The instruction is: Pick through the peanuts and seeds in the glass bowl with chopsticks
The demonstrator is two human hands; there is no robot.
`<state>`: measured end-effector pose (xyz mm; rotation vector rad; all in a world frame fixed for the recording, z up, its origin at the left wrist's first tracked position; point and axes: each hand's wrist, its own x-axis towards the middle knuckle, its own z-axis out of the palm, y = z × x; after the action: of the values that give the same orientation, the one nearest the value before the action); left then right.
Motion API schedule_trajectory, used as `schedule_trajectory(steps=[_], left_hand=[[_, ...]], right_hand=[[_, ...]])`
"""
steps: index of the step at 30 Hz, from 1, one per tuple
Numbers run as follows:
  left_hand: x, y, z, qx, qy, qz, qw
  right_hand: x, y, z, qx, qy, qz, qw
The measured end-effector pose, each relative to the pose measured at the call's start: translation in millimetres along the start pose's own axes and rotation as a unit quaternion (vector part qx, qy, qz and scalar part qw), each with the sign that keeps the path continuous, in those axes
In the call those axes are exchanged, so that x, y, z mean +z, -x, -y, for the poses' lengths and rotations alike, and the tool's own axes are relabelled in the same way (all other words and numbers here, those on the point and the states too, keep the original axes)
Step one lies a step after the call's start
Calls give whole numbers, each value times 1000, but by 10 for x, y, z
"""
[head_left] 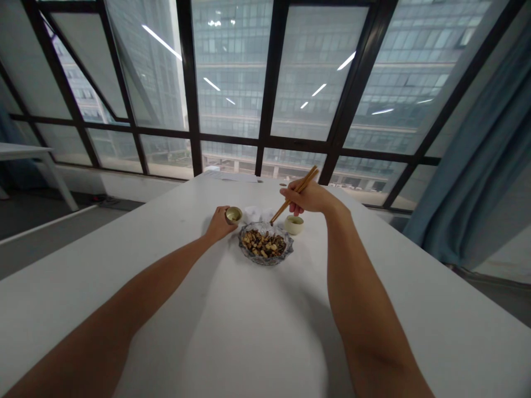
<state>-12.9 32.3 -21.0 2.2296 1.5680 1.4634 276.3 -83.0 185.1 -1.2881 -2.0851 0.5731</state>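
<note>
Head view showed a wall of dark-framed windows (pixel 232 72) on the far side and, before it, a long white counter (pixel 232 326) running from near to far. At the right hung a blue curtain (pixel 468 160); a white side table (pixel 22 150) stood at the far left. On the counter's far half, near the middle, sat a clear glass bowl (pixel 265 261) with a scalloped rim, holding a heap of mixed brown and pale pieces (pixel 265 243). Both hands were busy: the left hand (pixel 219 224) gripped a small greenish cup (pixel 233 214) left of the bowl, its mouth tilted toward the near side, while the right hand (pixel 305 194) was closed around wooden chopsticks (pixel 281 211), tips down at the bowl's far rim. A second cup (pixel 293 224) stood upright just right of the bowl. A tiny dark bit (pixel 271 224) showed at the tips; whether they pinched it, I could not tell.
</note>
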Motion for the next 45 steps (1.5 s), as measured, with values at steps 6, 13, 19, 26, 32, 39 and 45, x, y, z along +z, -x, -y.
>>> schedule_trajectory(steps=[6,13,19,26,32,39,45], left_hand=[[-56,-47,8,-115,-27,17,993],[-179,-431,-135,-166,-133,113,970],[328,-593,-1076,13,-155,241,958],[957,-597,-1787,119,-198,367,901],[1036,-659,-1729,157,-176,368,900],[1126,-591,-1666,224,-141,315,912],[1159,-574,-1682,215,-105,318,918]], right_hand=[[-51,5,-55,39,18,-6,999],[-163,15,-235,84,61,-83,991],[-297,65,-353,110,49,-125,985],[-429,159,-378,120,35,-138,983],[-467,173,-432,126,16,-140,982],[-453,145,-468,124,15,-131,983],[-464,129,-507,116,1,-116,986]])
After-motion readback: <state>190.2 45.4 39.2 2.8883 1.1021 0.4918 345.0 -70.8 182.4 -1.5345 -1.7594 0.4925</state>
